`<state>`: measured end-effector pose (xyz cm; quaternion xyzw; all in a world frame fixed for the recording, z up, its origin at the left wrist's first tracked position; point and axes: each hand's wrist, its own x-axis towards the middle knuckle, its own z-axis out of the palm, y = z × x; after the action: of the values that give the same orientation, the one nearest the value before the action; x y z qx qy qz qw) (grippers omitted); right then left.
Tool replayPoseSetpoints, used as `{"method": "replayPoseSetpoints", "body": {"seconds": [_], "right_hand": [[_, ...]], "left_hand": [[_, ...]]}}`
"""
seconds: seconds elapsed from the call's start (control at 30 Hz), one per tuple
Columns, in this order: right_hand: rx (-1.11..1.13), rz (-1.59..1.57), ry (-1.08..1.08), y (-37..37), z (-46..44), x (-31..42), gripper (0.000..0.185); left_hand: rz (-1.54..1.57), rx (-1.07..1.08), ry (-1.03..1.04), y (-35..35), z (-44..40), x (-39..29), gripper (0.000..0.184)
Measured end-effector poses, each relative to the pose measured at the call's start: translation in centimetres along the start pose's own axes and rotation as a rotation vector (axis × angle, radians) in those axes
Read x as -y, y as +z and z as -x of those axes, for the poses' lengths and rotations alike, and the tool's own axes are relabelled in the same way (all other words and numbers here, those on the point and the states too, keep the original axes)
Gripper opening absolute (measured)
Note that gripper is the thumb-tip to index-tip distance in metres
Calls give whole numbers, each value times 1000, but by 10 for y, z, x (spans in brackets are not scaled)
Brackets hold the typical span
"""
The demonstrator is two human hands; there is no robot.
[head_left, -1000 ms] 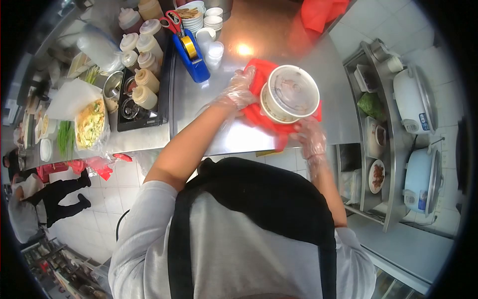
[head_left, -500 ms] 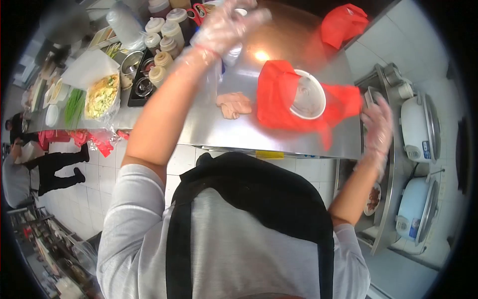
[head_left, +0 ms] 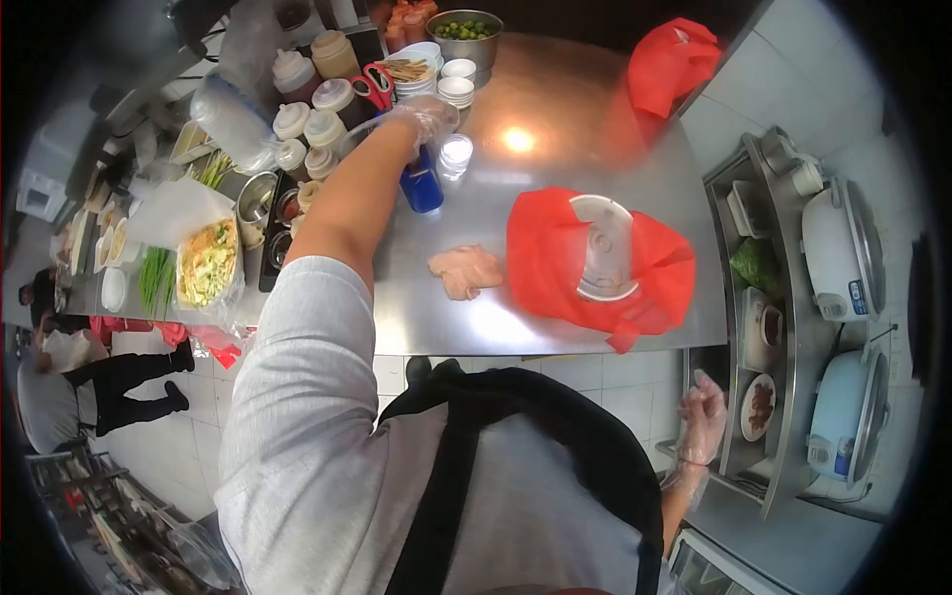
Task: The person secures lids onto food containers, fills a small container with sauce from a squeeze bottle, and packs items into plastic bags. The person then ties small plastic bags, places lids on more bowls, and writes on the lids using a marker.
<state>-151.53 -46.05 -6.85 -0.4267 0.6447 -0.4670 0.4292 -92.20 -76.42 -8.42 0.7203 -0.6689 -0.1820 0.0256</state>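
My left hand (head_left: 432,117), in a clear plastic glove, reaches over the blue tape dispenser (head_left: 422,182) beside the small white cups; its fingertips are hard to make out. Low at the right, beside the shelf, my gloved right hand (head_left: 702,412) is loosely bent and open, holding nothing visible. A lidded white tub (head_left: 605,248) sits in a red bag (head_left: 543,248) on the steel counter (head_left: 446,332), the bag's sides partly covering it. Left of the bag lies a crumpled pinkish-beige item (head_left: 466,271). Red scissors (head_left: 374,87) stand behind my left hand.
Sauce bottles (head_left: 323,129) and a tray of shredded food (head_left: 208,263) are at the left. A bowl of green fruit (head_left: 466,38) stands at the back. Another red bag (head_left: 674,64) is at the back right. Rice cookers (head_left: 843,253) stand right. A person (head_left: 74,392) is far left.
Both hands have left the tub and bag. My left hand has moved up to the dispenser; my right has dropped down and right. The red bag's sides now partly cover the tub.
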Motion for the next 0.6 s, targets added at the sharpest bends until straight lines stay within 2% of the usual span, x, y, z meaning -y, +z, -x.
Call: {"method": "replayPoseSetpoints", "body": {"seconds": [0.03,0.07,0.17,0.27,0.37,0.47,0.57,0.6], "right_hand": [[-4,-3,11,-1,4,-7,31],[-7,-7,24,-1,9,-15,31],[-19,39,45,5,14,-21,31],[24,73,22,8,10,-32,30],[72,75,-8,14,3,-40,30],[94,114,-17,22,1,-38,31],[112,134,2,23,2,-35,31],[115,137,12,22,2,-35,31]], "left_hand": [[15,40,-17,-6,2,-3,33],[218,71,-84,-20,27,-18,31],[-42,72,156,-33,16,-6,34],[159,27,194,-39,15,6,40],[53,21,241,-46,18,4,42],[-170,-74,375,-38,18,8,37],[248,-107,247,-38,28,-3,37],[214,-89,225,-39,30,-5,40]]}}
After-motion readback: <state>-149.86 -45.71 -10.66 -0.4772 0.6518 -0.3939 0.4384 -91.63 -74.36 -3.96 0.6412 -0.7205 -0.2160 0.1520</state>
